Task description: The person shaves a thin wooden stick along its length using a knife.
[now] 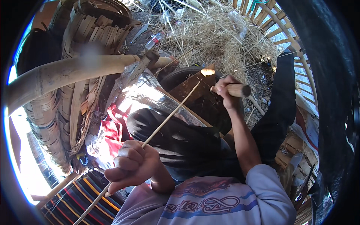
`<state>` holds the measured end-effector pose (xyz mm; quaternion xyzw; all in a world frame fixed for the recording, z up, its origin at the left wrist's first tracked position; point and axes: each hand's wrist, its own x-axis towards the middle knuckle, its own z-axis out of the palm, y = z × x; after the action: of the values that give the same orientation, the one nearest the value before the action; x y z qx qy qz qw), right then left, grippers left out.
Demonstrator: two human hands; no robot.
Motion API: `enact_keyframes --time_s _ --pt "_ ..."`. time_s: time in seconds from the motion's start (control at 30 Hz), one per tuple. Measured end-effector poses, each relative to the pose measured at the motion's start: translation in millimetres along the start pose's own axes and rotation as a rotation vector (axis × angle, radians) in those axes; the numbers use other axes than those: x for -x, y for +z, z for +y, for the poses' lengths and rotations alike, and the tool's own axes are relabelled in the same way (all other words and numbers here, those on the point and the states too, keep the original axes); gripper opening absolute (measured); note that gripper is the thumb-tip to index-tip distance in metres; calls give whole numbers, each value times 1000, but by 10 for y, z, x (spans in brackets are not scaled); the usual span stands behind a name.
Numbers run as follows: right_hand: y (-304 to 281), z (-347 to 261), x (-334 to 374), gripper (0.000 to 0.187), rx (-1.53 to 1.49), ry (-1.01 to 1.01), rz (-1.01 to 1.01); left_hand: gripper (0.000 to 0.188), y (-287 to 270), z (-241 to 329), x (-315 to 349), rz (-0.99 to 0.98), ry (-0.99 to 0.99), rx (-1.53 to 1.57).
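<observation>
Left hand (131, 165) is gripping a thin bamboo strip (170, 114), fingers closed around it, strip running diagonally up to the knife blade (193, 88). Right hand (225, 90) is clenching the knife's wooden handle (238, 90). Thick bamboo pole (71, 73) is lying left, woven basket (93, 26) behind it, dry straw (213, 33) beyond.

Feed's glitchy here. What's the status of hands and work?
Left hand shut on thin bamboo strip. Right hand shut on wooden-handled blade. Nothing blocking.
</observation>
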<state>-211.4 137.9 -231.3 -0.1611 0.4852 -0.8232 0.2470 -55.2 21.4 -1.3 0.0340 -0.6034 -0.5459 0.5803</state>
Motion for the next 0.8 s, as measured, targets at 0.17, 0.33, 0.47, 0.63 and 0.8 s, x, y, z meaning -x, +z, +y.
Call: enact_keyframes --time_s 0.17,0.33,0.47,0.63,0.8 --pt "-30 -16 -16 22 288 -50 -126 52 23 9 -11 -51 -14 53" --pt "88 -124 -80 20 -49 -16 -67 53 28 18 -31 -112 -31 37" --pt "-6 52 -132 18 131 -89 -144 52 99 -7 -47 -160 -30 128" --pt "10 -393 -139 23 -259 -8 -99 52 67 29 -61 -300 -138 235" --pt "-92 -112 -163 18 -41 20 -139 53 30 20 -94 -325 -142 247"
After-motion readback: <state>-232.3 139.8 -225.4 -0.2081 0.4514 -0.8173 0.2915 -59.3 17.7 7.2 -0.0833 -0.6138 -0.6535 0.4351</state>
